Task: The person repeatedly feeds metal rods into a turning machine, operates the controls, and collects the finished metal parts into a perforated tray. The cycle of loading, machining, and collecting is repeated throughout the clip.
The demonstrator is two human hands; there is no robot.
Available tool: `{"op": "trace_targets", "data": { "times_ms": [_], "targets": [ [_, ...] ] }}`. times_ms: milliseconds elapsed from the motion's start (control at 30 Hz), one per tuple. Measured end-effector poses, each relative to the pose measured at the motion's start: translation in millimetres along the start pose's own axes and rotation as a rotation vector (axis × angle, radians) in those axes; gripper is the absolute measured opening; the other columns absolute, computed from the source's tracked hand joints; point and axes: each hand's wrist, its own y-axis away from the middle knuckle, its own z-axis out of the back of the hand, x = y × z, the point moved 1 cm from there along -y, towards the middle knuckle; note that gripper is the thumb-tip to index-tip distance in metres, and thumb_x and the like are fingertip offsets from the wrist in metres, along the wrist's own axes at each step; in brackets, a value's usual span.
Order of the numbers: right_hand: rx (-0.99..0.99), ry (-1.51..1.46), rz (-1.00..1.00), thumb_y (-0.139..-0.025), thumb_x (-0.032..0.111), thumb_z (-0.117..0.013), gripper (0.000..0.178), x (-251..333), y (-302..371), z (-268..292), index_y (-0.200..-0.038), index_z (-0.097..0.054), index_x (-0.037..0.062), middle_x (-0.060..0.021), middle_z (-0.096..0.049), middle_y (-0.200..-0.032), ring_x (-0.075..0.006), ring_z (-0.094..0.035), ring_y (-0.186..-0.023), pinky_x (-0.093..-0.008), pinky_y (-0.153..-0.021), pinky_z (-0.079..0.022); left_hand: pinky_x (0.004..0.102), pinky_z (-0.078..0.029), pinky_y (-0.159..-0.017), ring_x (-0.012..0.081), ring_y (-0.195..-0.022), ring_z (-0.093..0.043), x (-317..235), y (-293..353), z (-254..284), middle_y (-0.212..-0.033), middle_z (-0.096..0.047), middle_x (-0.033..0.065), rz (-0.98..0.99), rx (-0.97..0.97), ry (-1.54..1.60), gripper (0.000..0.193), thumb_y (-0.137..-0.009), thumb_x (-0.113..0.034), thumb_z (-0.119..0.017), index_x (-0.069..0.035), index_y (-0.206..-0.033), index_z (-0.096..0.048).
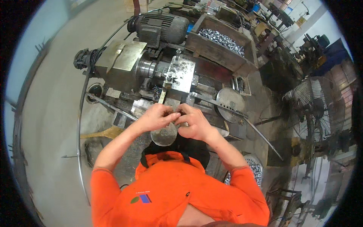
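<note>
My left hand and my right hand meet in front of my chest, fingertips pinched together. Whatever they hold between them is hidden by the fingers. Just beneath the hands is a round grey metal handwheel or disc. Beyond them stands a lathe-like machine, with its spindle nose left of a bright metal tool block. A narrow brass-coloured bar reaches from the block towards my left hand.
A large motor and a wooden crate of small shiny metal parts stand behind. To the right are a round plate, a long lever, a basket of parts and a fan. A brush lies left.
</note>
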Motion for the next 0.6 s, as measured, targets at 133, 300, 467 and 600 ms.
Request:
{"op": "trace_targets", "data": {
  "times_ms": [133, 300, 467, 600],
  "targets": [
    [0.144, 0.138, 0.059, -0.058, 0.017, -0.061, 0.015, -6, -43, 2, -0.066, -0.067, 0.0071, -0.0156, -0.058, -0.091, -0.0331, -0.056, -0.086, -0.0404, -0.075, -0.047, 0.0292, -0.045, -0.057, 0.0126, -0.063, -0.057, 18, 38, 52, -0.066, -0.060, 0.0063, -0.112, -0.142, -0.176, 0.033, -0.082, -0.026, -0.062, 0.002, -0.099, -0.059],
    [-0.044, 0.437, 0.138, -0.052, 0.020, -0.061, 0.019, -48, -132, 1, -0.067, -0.069, 0.0097, -0.0123, -0.061, -0.080, -0.0317, -0.054, -0.086, -0.0413, -0.072, -0.046, 0.0409, -0.047, -0.062, 0.0347, -0.070, -0.060, 43, 152, 129, -0.073, -0.062, 0.0183, 0.366, -0.709, -0.731, 0.037, -0.079, -0.025, -0.062, -0.004, -0.109, -0.057],
    [0.201, 0.513, -0.261, -0.056, 0.019, -0.061, 0.022, -105, -178, -28, -0.072, -0.070, 0.0091, -0.0156, -0.065, -0.078, -0.0348, -0.060, -0.082, -0.0402, -0.073, -0.049, 0.0423, -0.047, -0.063, 0.0345, -0.075, -0.061, 143, 264, 133, -0.076, -0.062, 0.0193, 0.767, -0.699, -0.803, 0.037, -0.078, -0.027, -0.063, -0.004, -0.107, -0.057],
    [0.171, 0.184, -0.282, -0.056, 0.017, -0.058, 0.031, -114, -176, -28, -0.083, -0.071, 0.0106, -0.0192, -0.064, -0.076, -0.0322, -0.063, -0.074, -0.0356, -0.073, -0.050, 0.0442, -0.047, -0.062, 0.0370, -0.072, -0.061, 177, 269, 83, -0.074, -0.062, 0.0182, 0.797, -0.835, -0.525, 0.036, -0.076, -0.030, -0.066, -0.001, -0.096, -0.056]
  ]
}}
